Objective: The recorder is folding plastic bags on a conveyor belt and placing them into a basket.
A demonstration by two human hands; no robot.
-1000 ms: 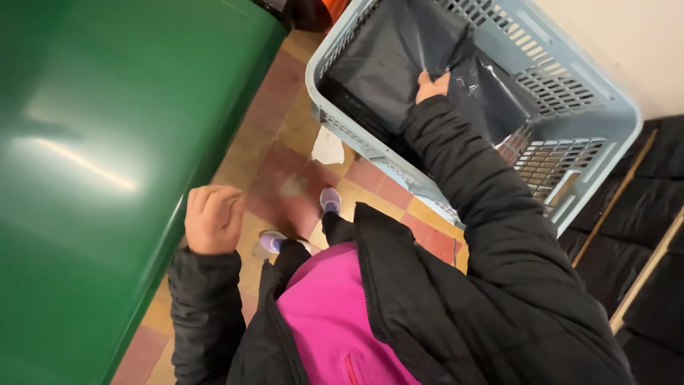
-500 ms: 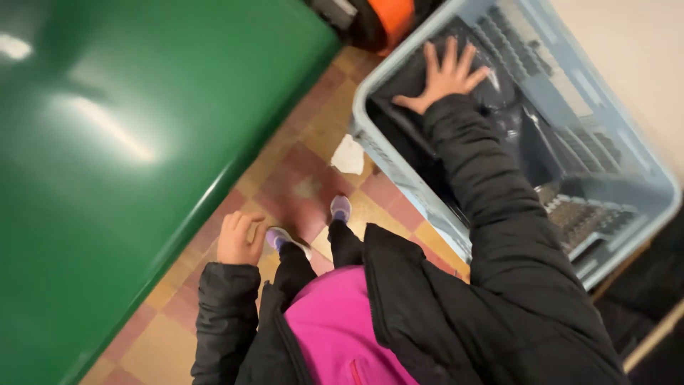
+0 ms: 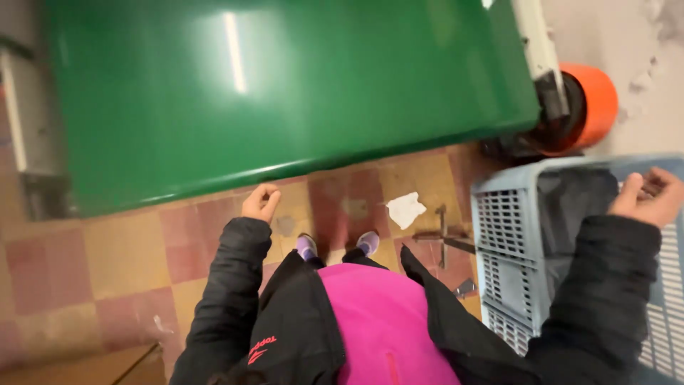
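My left hand (image 3: 260,202) hangs in a loose fist over the tiled floor, just below the edge of a large green surface (image 3: 285,93), and holds nothing. My right hand (image 3: 647,197) hovers over a light blue plastic laundry basket (image 3: 499,242) at the right, fingers loosely curled and empty. A dark garment (image 3: 577,203) lies inside the basket, below and left of that hand. Both my arms are in black jacket sleeves, with a pink top between them.
My purple shoes (image 3: 306,247) stand on red and yellow floor tiles. A white paper scrap (image 3: 405,209) lies on the floor next to a dark metal piece (image 3: 440,235). An orange round object (image 3: 588,105) sits beyond the basket, by the green surface's corner.
My right hand has lifted out of the basket, from gripping the dark garment to spread fingers to a loose curl above it. The view has swung left, putting the basket at the right edge.
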